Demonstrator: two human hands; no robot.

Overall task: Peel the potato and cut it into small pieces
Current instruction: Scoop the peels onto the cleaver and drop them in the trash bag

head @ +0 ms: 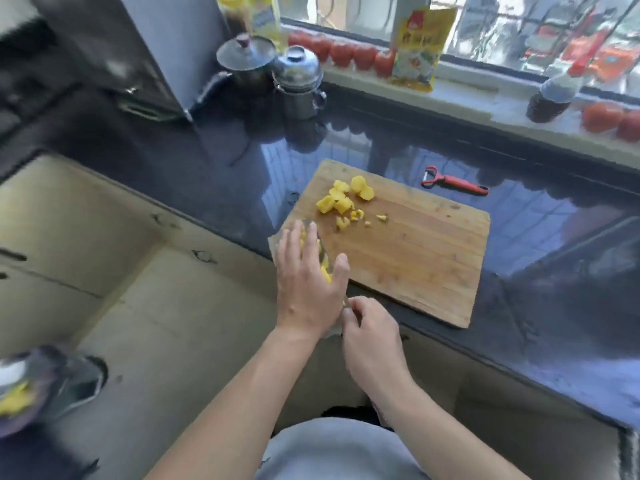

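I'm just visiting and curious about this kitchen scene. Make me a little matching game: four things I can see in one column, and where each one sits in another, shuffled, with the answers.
Things:
1. red-handled peeler
2. loose yellow potato pieces
3. row of red tomatoes
4. shiny steel lidded pot

Places:
A. on the windowsill along the glass
B. on the wooden cutting board, at its far end
C. on the dark countertop, just beyond the board
D. on the countertop at the far left, beside a dark kettle

Pairs: 1-C, 2-B, 3-A, 4-D
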